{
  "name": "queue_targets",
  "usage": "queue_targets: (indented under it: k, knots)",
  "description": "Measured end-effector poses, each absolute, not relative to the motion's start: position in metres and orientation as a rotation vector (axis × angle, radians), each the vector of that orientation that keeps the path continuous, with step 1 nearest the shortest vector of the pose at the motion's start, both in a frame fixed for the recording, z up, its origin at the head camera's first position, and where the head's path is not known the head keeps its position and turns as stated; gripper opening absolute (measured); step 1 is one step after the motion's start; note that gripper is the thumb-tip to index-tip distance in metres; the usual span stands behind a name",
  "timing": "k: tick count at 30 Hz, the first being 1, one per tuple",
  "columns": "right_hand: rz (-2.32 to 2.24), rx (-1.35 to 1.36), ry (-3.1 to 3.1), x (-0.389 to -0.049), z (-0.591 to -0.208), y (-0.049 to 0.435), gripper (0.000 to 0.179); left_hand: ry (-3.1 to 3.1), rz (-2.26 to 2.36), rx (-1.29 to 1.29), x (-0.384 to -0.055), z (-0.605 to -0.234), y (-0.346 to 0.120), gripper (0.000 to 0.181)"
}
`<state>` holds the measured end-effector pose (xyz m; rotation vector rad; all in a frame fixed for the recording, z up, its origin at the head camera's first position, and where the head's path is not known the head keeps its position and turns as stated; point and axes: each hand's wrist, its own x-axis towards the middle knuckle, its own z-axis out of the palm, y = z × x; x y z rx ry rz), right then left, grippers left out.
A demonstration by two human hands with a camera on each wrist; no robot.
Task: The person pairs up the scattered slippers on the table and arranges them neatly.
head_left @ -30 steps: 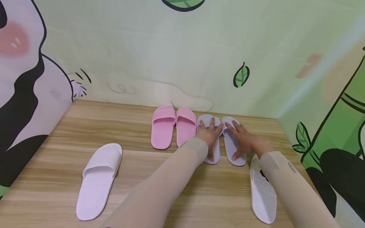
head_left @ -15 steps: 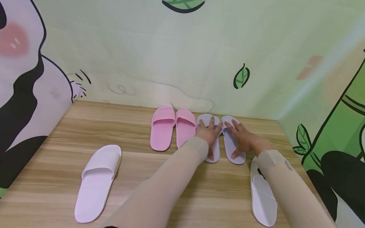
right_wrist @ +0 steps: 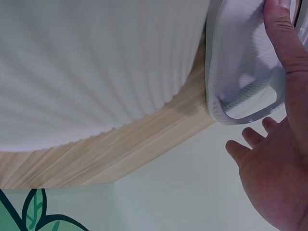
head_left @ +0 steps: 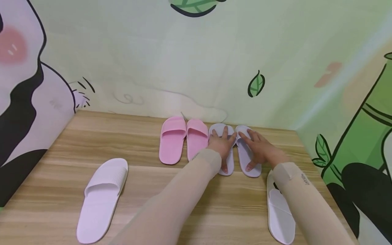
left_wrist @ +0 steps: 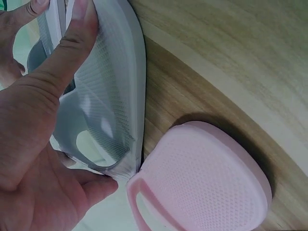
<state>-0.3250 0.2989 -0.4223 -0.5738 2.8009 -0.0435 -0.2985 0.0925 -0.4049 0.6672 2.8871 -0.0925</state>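
Note:
Two pale grey-lavender slippers stand side by side at the back, toes toward the wall. My left hand (head_left: 221,146) spreads over the left grey slipper (left_wrist: 115,62), fingers across its strap and thumb back along the sole. Over the right grey slipper (head_left: 244,151) lies my right hand (head_left: 258,149), its fingers stretched toward the strap and its thumb near the heel. In the right wrist view the thumb overlaps this slipper (right_wrist: 240,53), while the other fingers show beyond its toe end. Both straps are partly hidden by the hands.
A pink pair, left slipper (head_left: 171,146) and right slipper (head_left: 196,136), stands just left of the grey pair. One white slipper (head_left: 99,204) lies at the front left; another white slipper (head_left: 280,211) is partly under the right sleeve. A printed wall (head_left: 137,61) closes off the wooden surface (head_left: 144,194).
The head view has shifted slightly, so everything sits a little lower and further left. Both hands stay on the grey slippers, which keep their place beside the pink pair.

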Motion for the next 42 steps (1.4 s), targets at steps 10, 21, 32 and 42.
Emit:
queue_targets:
  k: [10, 21, 32, 42]
  knots:
    - [0.061, -0.570, 2.855, -0.324, -0.423, 0.297, 0.142, 2.884, -0.132, 0.726, -0.307, -0.414, 0.096, 0.149]
    - [-0.090, -0.490, 2.807, -0.328, -0.430, 0.300, 0.144, 2.864, -0.095, 0.725, -0.309, -0.416, 0.098, 0.150]
    - [-0.126, -0.479, 2.801, -0.325, -0.427, 0.296, 0.144, 2.855, -0.040, 0.717, -0.309, -0.417, 0.095, 0.150]
    - [-0.113, -0.574, 2.819, -0.321, -0.423, 0.299, 0.143, 2.834, 0.017, 0.783, -0.309, -0.415, 0.090, 0.151]
